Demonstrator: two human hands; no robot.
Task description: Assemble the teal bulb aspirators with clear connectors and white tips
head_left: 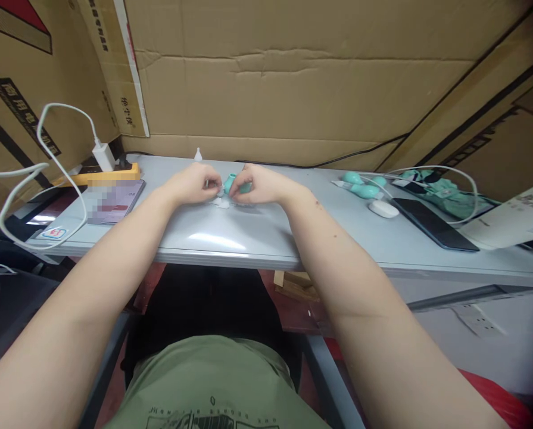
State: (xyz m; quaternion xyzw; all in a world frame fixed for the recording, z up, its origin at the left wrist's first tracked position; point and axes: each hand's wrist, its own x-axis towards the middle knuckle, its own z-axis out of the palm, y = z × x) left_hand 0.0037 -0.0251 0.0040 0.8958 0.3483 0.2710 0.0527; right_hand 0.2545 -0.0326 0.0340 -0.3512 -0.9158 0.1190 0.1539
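Both my hands meet at the middle of the grey table [248, 238]. My left hand [195, 183] is closed in a pinch on a small clear or white piece beside a small teal plastic part [230, 182]. My right hand [258, 185] curls around the teal part's other end, fingers pressed together on it. A few small white bits [223, 204] lie on the table just under the hands. A tiny white nozzle-shaped piece [198, 155] stands behind my left hand.
Several more teal parts [362, 185] and a white oval object [383, 208] lie to the right, with a dark phone [433, 223], white cable [463, 179] and papers [511, 220]. At left are a yellow power strip [100, 174] with a white charger [103, 156], and a blurred phone [114, 201]. Cardboard walls stand behind.
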